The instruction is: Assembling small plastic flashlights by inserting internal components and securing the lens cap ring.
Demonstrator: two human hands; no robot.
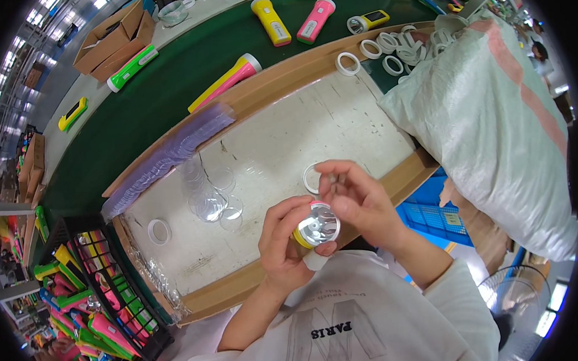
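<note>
My left hand (283,235) is wrapped around a flashlight (298,238) with yellow and pink on its body. Its round silver reflector (319,225) faces up. Just above the flashlight's head is my right hand (361,203), its fingers curled in toward the thumb. What those fingers hold, if anything, I cannot make out. Beside the right fingertips is a white ring (306,180), partly hidden by them. Clear round discs (211,206) lie loose on the white board (268,149) to the left, near another white ring (159,232).
A long row of stacked clear discs (168,157) lines the tray's far cardboard edge (278,78). Flashlights (271,23) lie on the green belt beyond. White rings (412,49) pile beside a bulging woven sack (480,127) on the right. At left stands a black crate (116,285) of colourful flashlights.
</note>
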